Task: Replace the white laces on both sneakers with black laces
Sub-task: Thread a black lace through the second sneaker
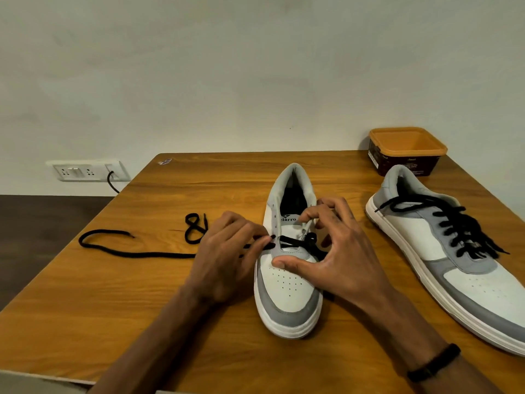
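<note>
Our left hand [227, 251] pinches the woven black lace [136, 253]; right hand [335, 257] fingers curl on the smooth near sneaker [287, 294], hiding eyelets.

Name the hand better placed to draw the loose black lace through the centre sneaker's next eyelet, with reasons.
Left. The left hand already pinches the black lace beside the centre sneaker, with the slack trailing on its side. The right hand is busy steadying the eyelet row.

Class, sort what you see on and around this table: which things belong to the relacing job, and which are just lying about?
Job in hand:
centre sneaker
black lace
laced sneaker
left hand
right hand

Lying about:
orange tub
wall socket
sticker
</note>
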The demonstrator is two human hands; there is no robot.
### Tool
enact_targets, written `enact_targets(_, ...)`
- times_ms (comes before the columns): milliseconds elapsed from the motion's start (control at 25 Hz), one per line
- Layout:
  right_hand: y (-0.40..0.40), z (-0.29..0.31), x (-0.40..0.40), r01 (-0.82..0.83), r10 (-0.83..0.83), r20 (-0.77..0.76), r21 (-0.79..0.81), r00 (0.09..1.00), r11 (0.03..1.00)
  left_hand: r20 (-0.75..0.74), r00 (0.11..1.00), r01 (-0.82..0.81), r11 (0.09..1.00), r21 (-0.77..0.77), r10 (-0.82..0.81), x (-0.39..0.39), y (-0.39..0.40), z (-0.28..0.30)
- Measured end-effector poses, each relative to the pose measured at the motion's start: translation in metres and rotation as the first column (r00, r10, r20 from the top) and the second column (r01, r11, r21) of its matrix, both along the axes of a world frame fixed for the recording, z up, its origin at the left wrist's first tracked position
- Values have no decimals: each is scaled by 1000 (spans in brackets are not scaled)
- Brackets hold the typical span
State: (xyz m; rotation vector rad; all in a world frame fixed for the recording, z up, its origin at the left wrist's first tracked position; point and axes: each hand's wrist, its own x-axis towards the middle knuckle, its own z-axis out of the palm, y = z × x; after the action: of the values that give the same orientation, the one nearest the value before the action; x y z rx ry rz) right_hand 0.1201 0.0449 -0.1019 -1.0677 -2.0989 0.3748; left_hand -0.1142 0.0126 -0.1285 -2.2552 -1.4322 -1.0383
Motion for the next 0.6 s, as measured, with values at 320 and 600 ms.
enact_targets(320,2,0,-1,-1,1,-14,-12,1000,1000,-22,976,-220,971,-92,219,-5,4,6)
enact_targets(600,3,-1,-1,13,-13,-9,-5,1000,1000,209,766,-568,792,-225,609,-50,8,1)
